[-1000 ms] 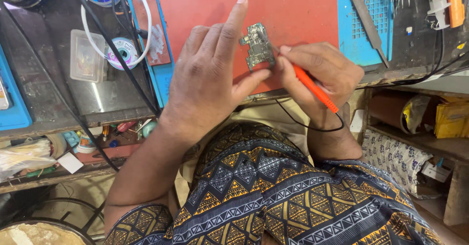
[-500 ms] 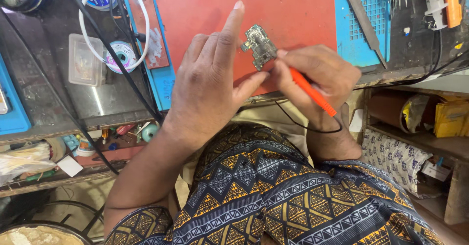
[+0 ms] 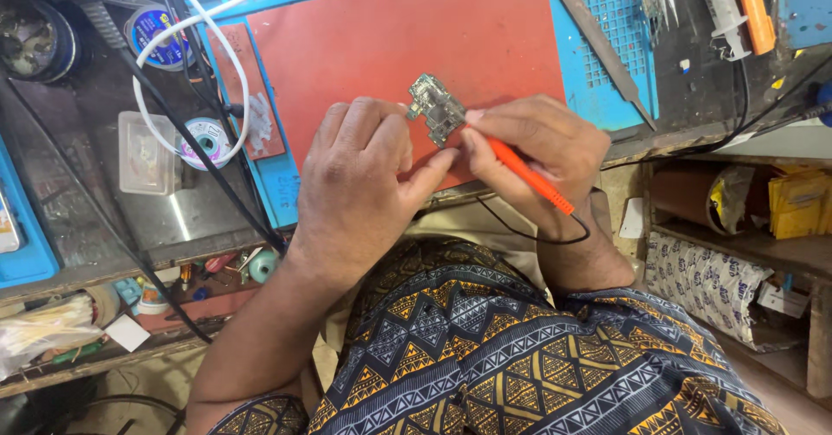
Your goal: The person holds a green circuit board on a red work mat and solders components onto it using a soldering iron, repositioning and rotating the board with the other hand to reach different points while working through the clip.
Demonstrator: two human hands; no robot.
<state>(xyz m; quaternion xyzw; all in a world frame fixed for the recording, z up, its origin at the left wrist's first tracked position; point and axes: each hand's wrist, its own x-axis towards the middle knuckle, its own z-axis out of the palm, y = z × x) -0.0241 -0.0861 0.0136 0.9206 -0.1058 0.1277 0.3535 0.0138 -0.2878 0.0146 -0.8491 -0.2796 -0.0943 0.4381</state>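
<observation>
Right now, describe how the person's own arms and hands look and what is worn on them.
Both forearms are bare, with no gloves, watch or rings visible on the left hand or the right hand. The short sleeves belong to a dark navy shirt patterned with bands of white and orange zigzags and triangles. No markings show on either arm.

Bright, even daylight, soft shadows, sharp centre, slight wide-angle stretching at the edges.
</observation>
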